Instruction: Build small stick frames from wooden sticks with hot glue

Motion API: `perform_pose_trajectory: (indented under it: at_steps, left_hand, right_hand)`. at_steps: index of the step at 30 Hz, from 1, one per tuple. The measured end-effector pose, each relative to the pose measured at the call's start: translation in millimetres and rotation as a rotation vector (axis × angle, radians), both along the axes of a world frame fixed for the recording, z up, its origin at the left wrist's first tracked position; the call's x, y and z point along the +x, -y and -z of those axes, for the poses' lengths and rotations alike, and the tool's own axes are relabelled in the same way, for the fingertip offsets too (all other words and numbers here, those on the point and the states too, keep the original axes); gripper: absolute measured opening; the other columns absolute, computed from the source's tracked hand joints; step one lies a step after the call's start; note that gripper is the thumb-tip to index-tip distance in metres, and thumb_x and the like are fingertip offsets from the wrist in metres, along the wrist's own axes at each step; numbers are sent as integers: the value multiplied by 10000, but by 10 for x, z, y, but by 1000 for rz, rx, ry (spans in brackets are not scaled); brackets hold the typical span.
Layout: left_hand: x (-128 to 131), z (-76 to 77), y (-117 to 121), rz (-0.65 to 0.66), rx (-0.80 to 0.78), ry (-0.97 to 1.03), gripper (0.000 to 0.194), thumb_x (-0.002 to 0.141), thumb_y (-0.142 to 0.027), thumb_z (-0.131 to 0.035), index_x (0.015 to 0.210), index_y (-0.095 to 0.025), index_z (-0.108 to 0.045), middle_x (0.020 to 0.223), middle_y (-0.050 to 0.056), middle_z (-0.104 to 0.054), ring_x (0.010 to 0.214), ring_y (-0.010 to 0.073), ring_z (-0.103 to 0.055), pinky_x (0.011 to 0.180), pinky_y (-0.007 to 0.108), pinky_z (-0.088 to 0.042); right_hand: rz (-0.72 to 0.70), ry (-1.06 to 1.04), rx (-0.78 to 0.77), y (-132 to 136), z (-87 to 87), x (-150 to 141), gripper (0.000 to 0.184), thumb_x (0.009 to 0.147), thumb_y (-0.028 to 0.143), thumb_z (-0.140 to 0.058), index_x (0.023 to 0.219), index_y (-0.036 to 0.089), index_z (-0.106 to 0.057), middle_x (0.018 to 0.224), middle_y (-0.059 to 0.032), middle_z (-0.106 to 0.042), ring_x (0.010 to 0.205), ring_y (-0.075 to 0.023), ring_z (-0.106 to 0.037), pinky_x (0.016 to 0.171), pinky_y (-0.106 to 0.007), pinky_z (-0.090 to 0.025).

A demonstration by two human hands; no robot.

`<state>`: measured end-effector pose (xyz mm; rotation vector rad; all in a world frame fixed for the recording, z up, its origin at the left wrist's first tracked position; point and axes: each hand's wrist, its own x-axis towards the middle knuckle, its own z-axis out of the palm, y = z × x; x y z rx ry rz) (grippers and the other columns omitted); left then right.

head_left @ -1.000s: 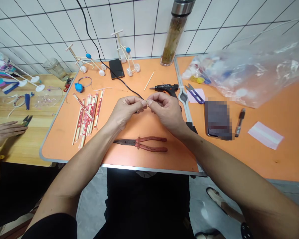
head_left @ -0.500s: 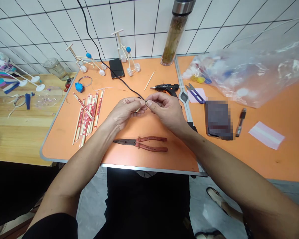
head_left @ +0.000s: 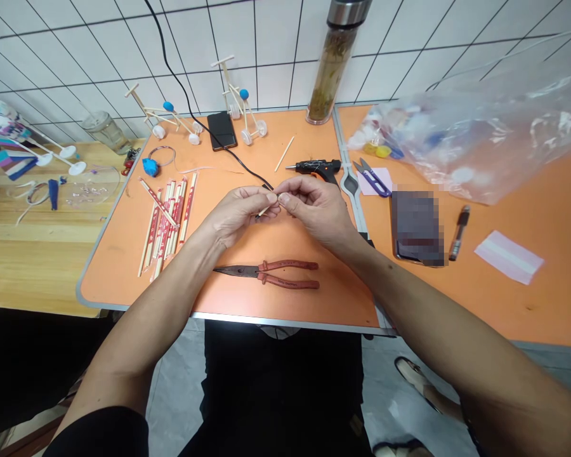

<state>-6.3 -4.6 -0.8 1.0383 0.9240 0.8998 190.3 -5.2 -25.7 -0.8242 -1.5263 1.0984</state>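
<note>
My left hand (head_left: 238,214) and my right hand (head_left: 314,208) meet above the orange table (head_left: 247,298), fingertips pinching a thin pale stick (head_left: 265,211). Its far tip is hidden between my fingers, and something small may be wound there, too small to tell. A black cable (head_left: 228,152) runs down from the top and passes just behind my fingertips. Below my hands lie red-handled long-nose pliers (head_left: 266,274). Left of my left hand is a bundle of paper-wrapped chopsticks (head_left: 166,225).
A glue gun (head_left: 316,168) lies right of my hands, beside a toothpick (head_left: 284,153). Further back stand two stick-built wheeled models (head_left: 240,105) and a tall bottle (head_left: 333,63). A plastic bag (head_left: 457,133), snips (head_left: 372,179) and a pen (head_left: 459,233) occupy the right table.
My hands have drawn slightly closer together and lower around the stick. The other person's hand seen at the far left earlier has gone from view.
</note>
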Motion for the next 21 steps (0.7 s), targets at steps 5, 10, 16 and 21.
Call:
perform_pose_trajectory:
  at_steps: [5, 10, 16, 21]
  left_hand:
    - [18, -20, 16, -53, 95, -74, 358, 676, -477, -986, 760, -188, -792, 772, 39, -763, 756, 152, -691, 779, 292, -529]
    - [51, 8, 18, -158, 334, -124, 372, 739, -433, -989, 951, -200, -791, 833, 26, -773, 788, 161, -719, 803, 299, -550]
    - [66, 100, 33, -298, 799, -513, 233, 873, -351, -905, 1031, -235, -779, 927, 14, -797, 857, 182, -725, 827, 320, -560]
    - [69, 87, 112, -354, 985, -818, 66, 983, -291, -778, 1036, -253, -786, 955, 26, -823, 959, 232, -738, 929, 379, -551]
  right_hand:
    - [21, 21, -14, -16, 26, 3, 409, 919, 635, -856, 986, 237, -792, 901, -31, -764, 803, -175, -672, 748, -321, -570]
    - [85, -1, -11, -14, 24, 1, 401, 914, 620, -870, 972, 233, -779, 913, -26, -763, 800, -167, -655, 772, -326, -565]
    - [121, 1, -30, -10, 33, -13, 457, 898, 672, -871, 974, 233, -771, 907, -26, -748, 812, -171, -639, 743, -318, -549]
    - [122, -26, -15, -13, 52, -40, 421, 916, 643, -863, 969, 236, -764, 915, -24, -747, 814, -168, -645, 753, -321, -551]
